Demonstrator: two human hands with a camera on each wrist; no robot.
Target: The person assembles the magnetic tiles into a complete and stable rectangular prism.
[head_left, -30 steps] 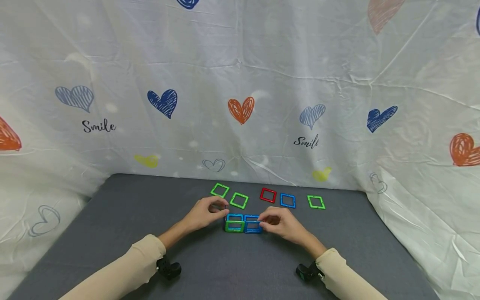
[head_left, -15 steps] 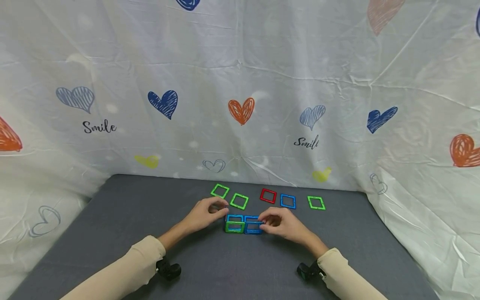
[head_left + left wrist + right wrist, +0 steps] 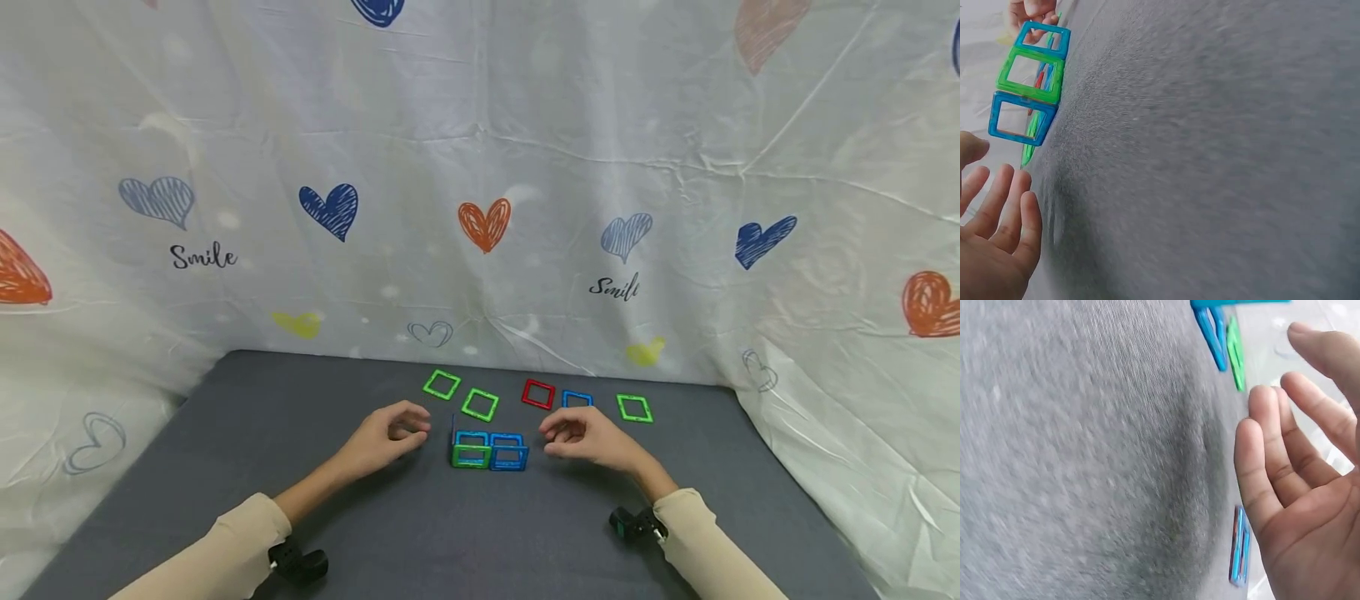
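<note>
"How are the hands placed?"
"Left hand and right hand, fingers loosely parted and holding nothing, flank the joined frames, toward the far edge of the desk."
"Handling?"
"Probably light, stiff, smooth; best pinched by outer rims, as joints may part."
"Counts?"
"Joined: one green, at least three blue. Loose, along the far edge: three green frames, one red frame, one blue frame."

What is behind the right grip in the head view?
Behind the right grip, the far edge of a blue square frame shows, lying on the grey table. The grip covers the frame's near edge and the tabletop there, so anything else underneath can't be seen.
</note>
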